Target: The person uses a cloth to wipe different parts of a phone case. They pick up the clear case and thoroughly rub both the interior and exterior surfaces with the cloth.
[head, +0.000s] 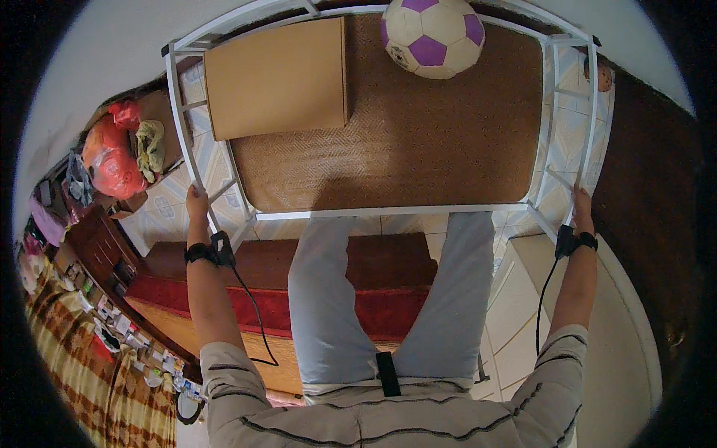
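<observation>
A white metal frame [392, 212] with a brown woven-patterned panel [448, 151] stands before me. My left hand [197, 203] grips the frame's outer rail on the left side, and my right hand [582, 204] grips the matching rail on the right. On the panel lie a flat brown cardboard box [277, 81] at the back left and a white and purple ball [433, 38] at the back, right of the middle. Each wrist wears a black strap with a small device and a cable. The undersides of both hands are hidden.
Red plastic bags [115, 159] and a yellowish cloth [150, 150] are at the left by the wall. A dark wooden bench-like piece with red fabric [386, 313] lies behind my legs. A cluttered shelf [120, 330] stands lower left; a dark brown surface [644, 185] is at the right.
</observation>
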Demonstrator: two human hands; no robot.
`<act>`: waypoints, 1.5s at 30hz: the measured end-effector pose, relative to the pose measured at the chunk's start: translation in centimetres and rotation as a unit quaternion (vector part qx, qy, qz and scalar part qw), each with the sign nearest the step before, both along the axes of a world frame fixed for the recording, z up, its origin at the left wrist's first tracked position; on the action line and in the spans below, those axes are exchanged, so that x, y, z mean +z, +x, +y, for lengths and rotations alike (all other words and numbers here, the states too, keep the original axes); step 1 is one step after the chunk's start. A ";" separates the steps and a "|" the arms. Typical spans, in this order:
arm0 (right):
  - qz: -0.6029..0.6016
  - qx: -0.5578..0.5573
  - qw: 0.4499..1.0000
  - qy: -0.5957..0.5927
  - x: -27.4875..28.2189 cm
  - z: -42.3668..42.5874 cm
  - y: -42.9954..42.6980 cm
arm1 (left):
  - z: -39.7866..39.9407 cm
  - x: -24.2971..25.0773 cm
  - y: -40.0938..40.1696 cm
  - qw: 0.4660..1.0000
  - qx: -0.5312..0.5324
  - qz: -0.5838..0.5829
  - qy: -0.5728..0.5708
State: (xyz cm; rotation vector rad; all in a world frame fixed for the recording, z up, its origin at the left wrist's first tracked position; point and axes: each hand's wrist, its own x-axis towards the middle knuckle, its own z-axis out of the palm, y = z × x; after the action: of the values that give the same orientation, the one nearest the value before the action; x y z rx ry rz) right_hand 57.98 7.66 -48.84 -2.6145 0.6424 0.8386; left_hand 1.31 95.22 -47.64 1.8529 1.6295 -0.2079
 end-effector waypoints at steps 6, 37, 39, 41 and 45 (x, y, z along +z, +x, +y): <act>0.008 -0.028 0.999 0.018 3.0 1.9 -0.9 | -0.8 0.4 1.0 0.999 0.017 -0.035 0.029; 0.042 -0.038 0.997 0.050 5.1 9.1 -3.4 | 6.0 3.7 -6.9 0.982 -0.105 0.112 0.113; 0.019 -0.026 0.999 0.027 5.8 7.1 -3.9 | 3.6 2.7 -3.1 0.992 -0.066 0.084 0.062; 0.003 -0.030 0.999 -0.041 5.3 4.2 -3.7 | 2.8 2.9 -0.6 0.998 -0.021 0.061 0.024; 0.047 -0.052 0.994 0.089 6.3 8.7 -4.9 | 4.4 3.9 -5.5 0.992 -0.057 0.079 0.074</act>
State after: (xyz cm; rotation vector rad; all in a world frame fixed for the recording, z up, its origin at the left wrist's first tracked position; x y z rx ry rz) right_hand 53.07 16.33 -42.53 -2.3724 0.6898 0.9453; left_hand -4.15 99.63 -43.70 2.0915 1.6849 -0.2982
